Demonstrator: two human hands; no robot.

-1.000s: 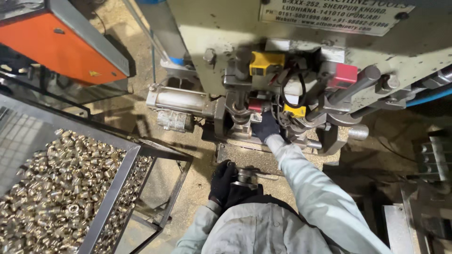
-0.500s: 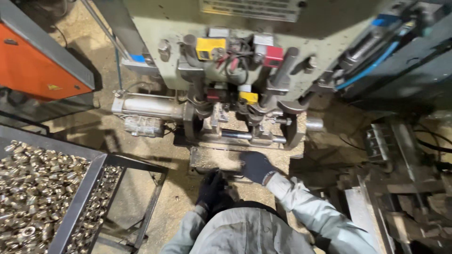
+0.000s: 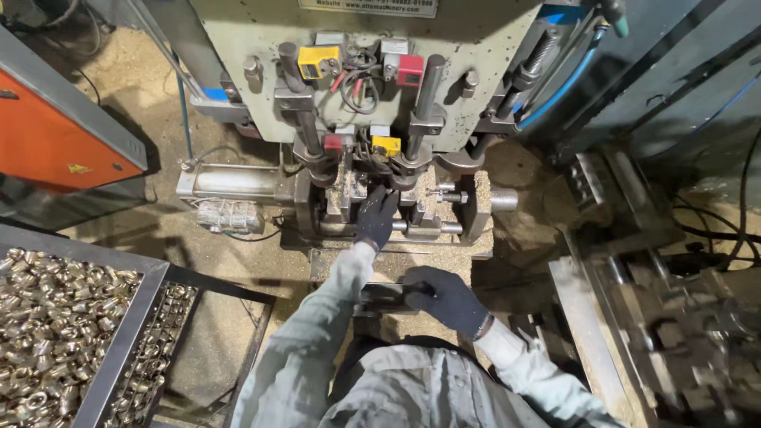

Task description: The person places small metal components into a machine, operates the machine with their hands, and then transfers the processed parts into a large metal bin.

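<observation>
1. A pale green machine [image 3: 261,32] is seen upright, filling the upper frame; its clamping fixture [image 3: 380,202] sits at the base between two vertical posts, dusted with brass-coloured chips.
2. A wire-mesh bin [image 3: 119,349] is noted at lower left, heaped with small brass fittings [image 3: 47,333], well apart from both hands.
3. The left hand [image 3: 376,217], gloved dark, is stretched forward into the fixture, fingers pressed together and laid on the clamp; whether a part is pinched under them cannot be told.
4. The right hand [image 3: 444,299], also gloved, is curled over a small dark metal piece [image 3: 388,295] on the ledge just below the fixture, fingers closed on its end.
5. Step judged: seating or clearing of a workpiece at the clamp. The next move is judged to call for the fingers to be drawn clear of the clamp.
</observation>
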